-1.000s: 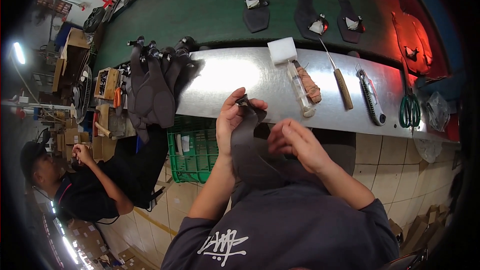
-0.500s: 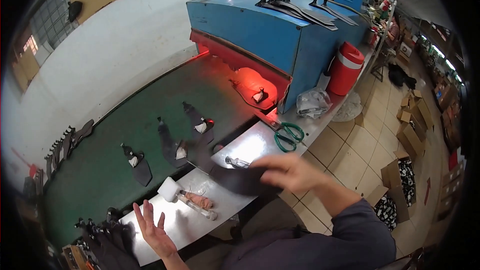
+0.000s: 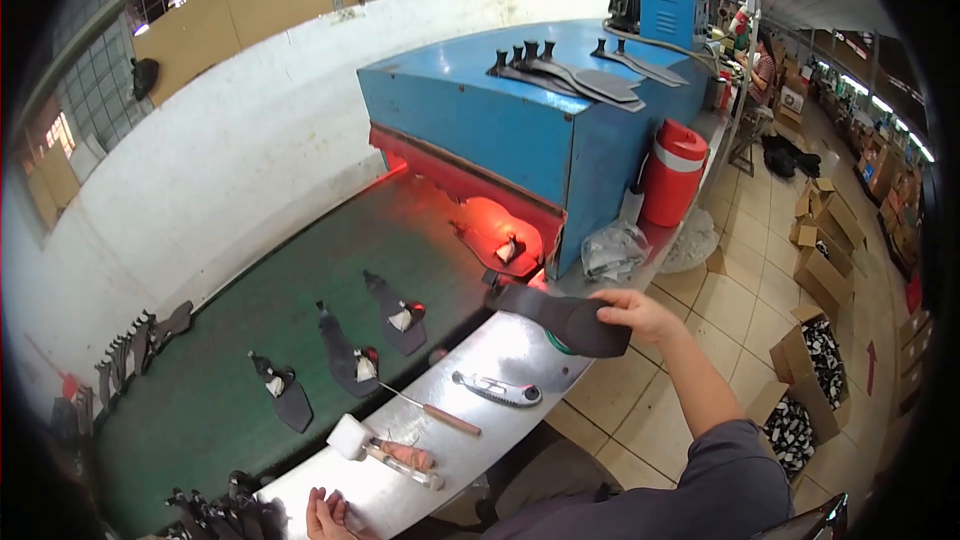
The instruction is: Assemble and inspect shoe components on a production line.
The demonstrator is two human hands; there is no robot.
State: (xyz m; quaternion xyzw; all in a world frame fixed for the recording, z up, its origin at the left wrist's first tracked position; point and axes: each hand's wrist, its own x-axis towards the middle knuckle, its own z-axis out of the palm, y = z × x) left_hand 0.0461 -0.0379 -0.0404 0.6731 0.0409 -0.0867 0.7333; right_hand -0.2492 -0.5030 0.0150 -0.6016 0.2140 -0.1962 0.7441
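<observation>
A dark shoe sole point(image 3: 560, 315) is in my right hand point(image 3: 640, 315), closed on its broad end with the thumb on top. Its narrow end points left toward the belt, above the metal ledge point(image 3: 520, 345). Behind the sole, only a bit of the scissors' green handle point(image 3: 557, 343) shows. Near the lower edge, my left hand point(image 3: 325, 517) is empty beside the ledge, its fingers loosely bent and apart. Between the hands lie a utility knife point(image 3: 497, 389), a wooden-handled metal tool point(image 3: 452, 420), a white block point(image 3: 349, 436) and a brush point(image 3: 405, 466).
Several dark soles point(image 3: 397, 316) with whitish pieces lie on the green belt point(image 3: 230, 310). One glows red under the blue machine point(image 3: 470, 105), which carries more soles on top. A red drink cooler point(image 3: 675, 175) and a plastic bag point(image 3: 613, 251) stand right; cartons point(image 3: 810, 360) sit on the floor.
My right hand has carried the sole up and to the right, uncovering the knife and the wooden-handled tool. My left hand has lowered, its fingers more bent. The view has shifted.
</observation>
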